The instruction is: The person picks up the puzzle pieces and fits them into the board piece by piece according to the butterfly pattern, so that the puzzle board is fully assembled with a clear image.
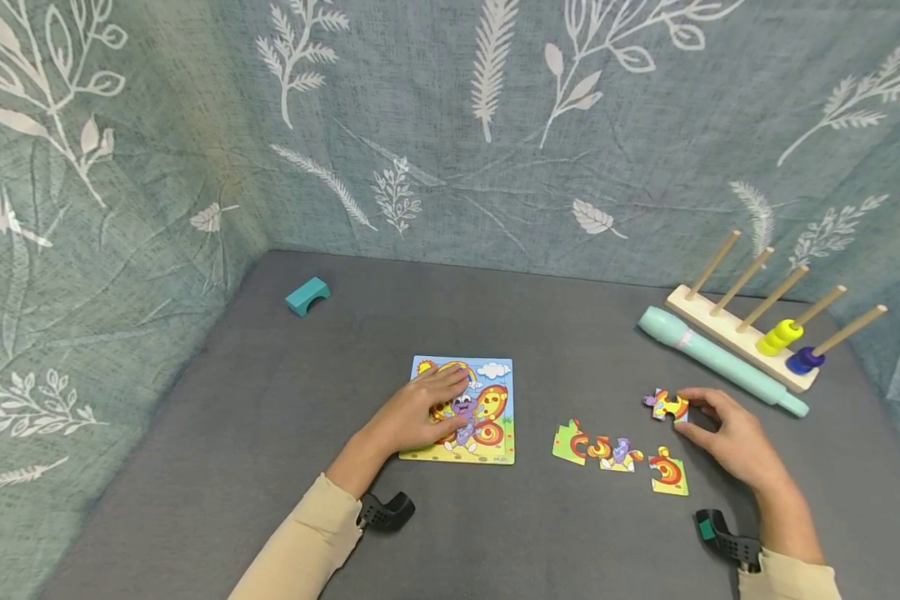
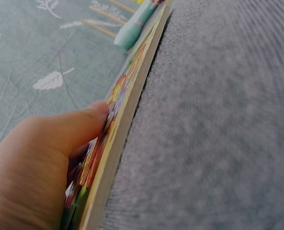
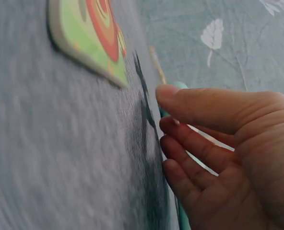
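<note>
A butterfly jigsaw puzzle point(image 1: 497, 425) in a square board lies flat on the dark cloth. My left hand point(image 1: 425, 408) rests on its left part with fingers extended; in the left wrist view the thumb point(image 2: 87, 122) touches the picture face. Off to the right, my right hand point(image 1: 735, 433) pinches a yellow, red and purple puzzle piece point(image 1: 661, 403) by its right side, between thumb and fingers. Closer to me lie a green corner piece point(image 1: 567, 443), a purple-and-orange middle piece point(image 1: 621, 457) and another corner piece point(image 1: 667, 477).
At the right stand a wooden peg stacker point(image 1: 742, 333) with yellow beads point(image 1: 780, 337) and dark blue beads point(image 1: 806, 360). A mint-green tube-like object point(image 1: 723, 360) lies along its front. A teal arch block point(image 1: 308, 296) sits at the back left. Leaf-patterned cloth point(image 1: 450, 150) hangs behind.
</note>
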Action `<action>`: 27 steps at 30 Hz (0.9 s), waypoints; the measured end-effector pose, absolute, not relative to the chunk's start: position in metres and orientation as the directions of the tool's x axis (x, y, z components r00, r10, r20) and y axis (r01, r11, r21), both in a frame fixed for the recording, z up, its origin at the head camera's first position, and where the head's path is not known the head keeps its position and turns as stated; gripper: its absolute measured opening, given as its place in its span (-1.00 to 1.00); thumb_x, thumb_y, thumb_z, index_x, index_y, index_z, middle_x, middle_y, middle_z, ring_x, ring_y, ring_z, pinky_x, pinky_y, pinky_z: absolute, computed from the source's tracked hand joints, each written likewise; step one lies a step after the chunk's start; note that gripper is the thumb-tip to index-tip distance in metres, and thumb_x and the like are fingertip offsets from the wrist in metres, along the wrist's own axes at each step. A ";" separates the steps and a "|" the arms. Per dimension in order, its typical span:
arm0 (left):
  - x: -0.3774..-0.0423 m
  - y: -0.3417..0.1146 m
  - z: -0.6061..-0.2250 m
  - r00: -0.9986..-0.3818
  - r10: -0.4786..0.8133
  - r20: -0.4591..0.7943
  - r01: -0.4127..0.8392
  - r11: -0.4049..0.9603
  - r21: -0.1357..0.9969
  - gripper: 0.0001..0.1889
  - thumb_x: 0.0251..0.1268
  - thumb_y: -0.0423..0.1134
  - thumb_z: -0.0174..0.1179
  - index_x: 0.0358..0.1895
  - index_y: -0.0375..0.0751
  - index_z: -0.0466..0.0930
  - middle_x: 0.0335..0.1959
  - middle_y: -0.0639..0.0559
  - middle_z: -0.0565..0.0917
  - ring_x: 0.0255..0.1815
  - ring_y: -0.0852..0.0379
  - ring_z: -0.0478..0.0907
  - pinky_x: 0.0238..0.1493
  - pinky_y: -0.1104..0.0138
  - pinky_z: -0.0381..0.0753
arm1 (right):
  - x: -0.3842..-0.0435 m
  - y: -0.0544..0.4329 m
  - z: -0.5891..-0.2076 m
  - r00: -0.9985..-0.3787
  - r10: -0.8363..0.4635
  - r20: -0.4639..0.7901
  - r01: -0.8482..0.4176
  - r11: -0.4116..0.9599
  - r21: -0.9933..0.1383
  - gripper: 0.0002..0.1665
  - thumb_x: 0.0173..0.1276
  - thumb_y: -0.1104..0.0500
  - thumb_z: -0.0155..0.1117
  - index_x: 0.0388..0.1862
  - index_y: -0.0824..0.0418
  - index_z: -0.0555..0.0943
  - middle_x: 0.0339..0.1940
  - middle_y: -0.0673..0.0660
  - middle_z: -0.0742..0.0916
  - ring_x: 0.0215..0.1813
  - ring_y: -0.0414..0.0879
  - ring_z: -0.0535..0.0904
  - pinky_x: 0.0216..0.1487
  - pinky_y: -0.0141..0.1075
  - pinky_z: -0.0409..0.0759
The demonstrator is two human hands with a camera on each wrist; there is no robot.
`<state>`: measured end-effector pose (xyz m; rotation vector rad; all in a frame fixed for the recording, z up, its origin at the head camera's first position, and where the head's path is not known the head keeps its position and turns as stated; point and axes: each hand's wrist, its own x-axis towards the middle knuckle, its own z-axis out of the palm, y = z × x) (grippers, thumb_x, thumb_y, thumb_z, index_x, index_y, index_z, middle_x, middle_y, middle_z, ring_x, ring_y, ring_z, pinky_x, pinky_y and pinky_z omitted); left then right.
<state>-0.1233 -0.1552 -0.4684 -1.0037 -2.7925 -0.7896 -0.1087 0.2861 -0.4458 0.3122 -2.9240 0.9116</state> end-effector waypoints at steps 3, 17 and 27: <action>-0.124 -0.155 -0.469 -0.780 0.577 0.242 0.619 0.653 0.437 -0.37 0.25 0.03 0.21 0.30 -0.26 0.41 0.34 -0.05 0.41 0.43 0.02 0.25 0.51 0.14 0.17 | -0.108 0.279 -0.443 -0.974 -0.176 0.141 -0.225 0.808 -0.545 -0.48 0.22 0.11 0.39 0.12 0.28 0.53 0.02 0.26 0.65 0.01 0.01 0.52 -0.05 -0.32 0.48; -0.124 -0.155 -0.468 -0.786 0.577 0.220 0.607 0.657 0.447 -0.37 0.25 0.03 0.20 0.31 -0.25 0.40 0.36 -0.03 0.39 0.44 0.02 0.24 0.52 0.15 0.14 | -0.107 0.235 -0.430 -0.935 -0.293 0.197 -0.353 0.750 -0.559 -0.52 0.16 0.21 0.42 0.07 0.27 0.56 0.00 0.23 0.65 0.06 0.18 0.54 0.02 0.11 0.52; -0.125 -0.155 -0.469 -0.786 0.577 0.219 0.607 0.657 0.446 -0.37 0.25 0.03 0.21 0.31 -0.26 0.40 0.36 -0.04 0.40 0.44 0.02 0.24 0.52 0.14 0.14 | -0.106 0.198 -0.430 -0.901 -0.395 0.182 -0.421 0.687 -0.592 -0.50 0.17 0.18 0.42 0.10 0.21 0.56 0.06 0.18 0.62 0.15 0.19 0.51 0.06 0.16 0.54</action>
